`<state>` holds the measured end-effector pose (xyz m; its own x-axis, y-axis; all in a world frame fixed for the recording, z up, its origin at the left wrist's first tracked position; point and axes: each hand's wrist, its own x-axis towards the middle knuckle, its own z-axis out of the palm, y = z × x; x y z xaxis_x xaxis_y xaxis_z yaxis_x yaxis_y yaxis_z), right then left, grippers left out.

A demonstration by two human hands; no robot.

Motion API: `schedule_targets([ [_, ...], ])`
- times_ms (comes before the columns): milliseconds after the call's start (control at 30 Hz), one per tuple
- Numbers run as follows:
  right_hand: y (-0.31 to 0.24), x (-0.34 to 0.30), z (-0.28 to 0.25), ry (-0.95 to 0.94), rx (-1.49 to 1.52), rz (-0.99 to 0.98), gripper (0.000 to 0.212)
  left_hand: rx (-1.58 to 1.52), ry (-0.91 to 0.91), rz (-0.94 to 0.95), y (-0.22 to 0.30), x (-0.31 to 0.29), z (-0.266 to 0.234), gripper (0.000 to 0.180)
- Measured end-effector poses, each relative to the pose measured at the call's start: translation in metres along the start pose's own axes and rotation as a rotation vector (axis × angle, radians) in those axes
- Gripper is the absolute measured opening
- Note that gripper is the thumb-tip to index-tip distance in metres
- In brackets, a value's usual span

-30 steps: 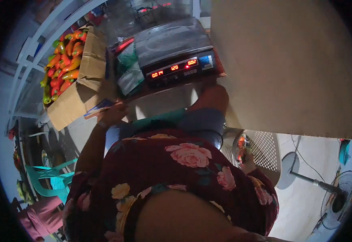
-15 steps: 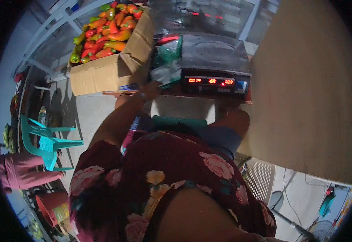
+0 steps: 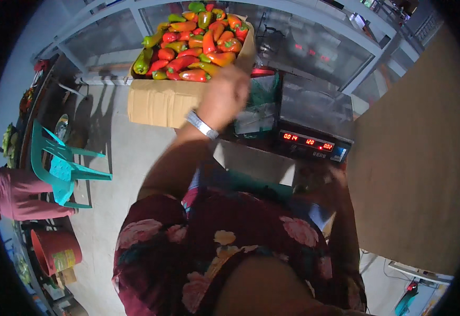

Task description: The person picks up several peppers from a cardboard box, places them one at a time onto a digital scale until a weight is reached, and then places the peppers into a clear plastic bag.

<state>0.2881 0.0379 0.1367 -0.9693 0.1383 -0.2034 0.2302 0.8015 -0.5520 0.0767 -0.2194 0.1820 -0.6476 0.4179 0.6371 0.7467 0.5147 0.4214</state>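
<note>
A cardboard box (image 3: pixel 159 104) heaped with red, orange and green peppers (image 3: pixel 193 37) stands at the upper middle. My left hand (image 3: pixel 223 95), with a silver band on the wrist, is raised in front of the box's near right corner, its back toward me and its fingers curled; what it holds is hidden. To the right sits a dark electronic scale (image 3: pixel 314 113) with a red lit display. My right hand (image 3: pixel 334 180) is low and blurred, just below the scale's front edge. A dark green bag (image 3: pixel 257 102) lies between box and scale.
A turquoise plastic chair (image 3: pixel 66 164) and a red bucket (image 3: pixel 56 248) stand on the concrete floor at left. A large tan board (image 3: pixel 414 158) fills the right side. Glass-fronted frames (image 3: pixel 303 42) run behind the box and scale.
My left hand has risen from the table edge up to the pepper box's corner. The view has swung, bringing the box toward the middle and the scale to the right.
</note>
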Motion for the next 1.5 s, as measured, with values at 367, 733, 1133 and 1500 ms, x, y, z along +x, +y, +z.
schedule_targets([
  [367, -0.009, 0.266, 0.178, -0.411, -0.849, -0.655, 0.017, -0.216, -0.683, -0.079, -0.023, -0.104, -0.012, 0.019],
  [733, -0.011, 0.282, 0.184, -0.125, -0.641, -0.462, 0.023, -0.268, -0.529, -0.433, -0.122, -0.172, 0.168, 0.033],
  [1133, -0.021, 0.307, 0.134, -0.017, -0.544, -0.259, 0.017, 0.185, -0.949, -0.190, -0.088, -0.130, 0.174, 0.035],
  [1500, -0.202, 0.247, 0.039, 0.435, -0.142, -1.047, 0.038, 0.094, 0.199, -0.160, -0.084, 0.015, -0.075, 0.016],
])
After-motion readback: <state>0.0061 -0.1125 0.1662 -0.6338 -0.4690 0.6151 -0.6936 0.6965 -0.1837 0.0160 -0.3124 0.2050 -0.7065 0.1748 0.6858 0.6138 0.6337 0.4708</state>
